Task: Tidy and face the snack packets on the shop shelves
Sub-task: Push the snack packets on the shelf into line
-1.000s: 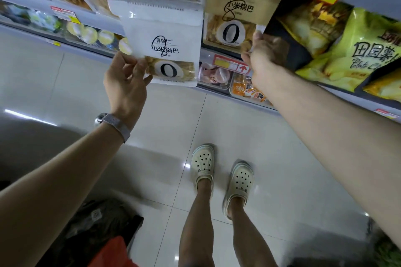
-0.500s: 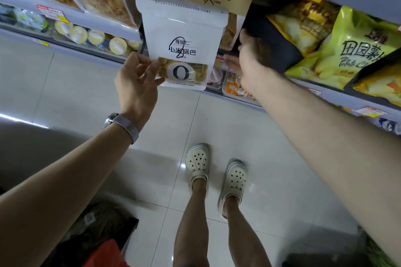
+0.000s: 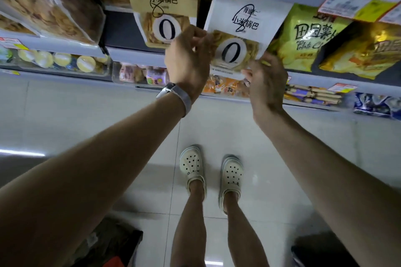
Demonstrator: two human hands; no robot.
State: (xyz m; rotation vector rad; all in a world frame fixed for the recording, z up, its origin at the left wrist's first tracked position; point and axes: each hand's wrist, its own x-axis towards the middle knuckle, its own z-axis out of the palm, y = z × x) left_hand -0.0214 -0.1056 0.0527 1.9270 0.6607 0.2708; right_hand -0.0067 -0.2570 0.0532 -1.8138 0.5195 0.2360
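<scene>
Left hand [image 3: 188,58] and right hand [image 3: 267,84] now hold the white packet [image 3: 245,19], apparently shelved.

Both hands hold a white snack packet [image 3: 243,34] on the shelf — left hand [image 3: 187,58] pinches its left edge, right hand [image 3: 265,80] its bottom corner — beside a brown packet [image 3: 161,4].

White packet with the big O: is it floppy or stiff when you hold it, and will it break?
Probably light: the left hand and right hand hold the white packet just by its edges. Likely fairly stiff, as its flat face stands straight without sagging. The crispy pieces in its window might crumble if squeezed.
</scene>
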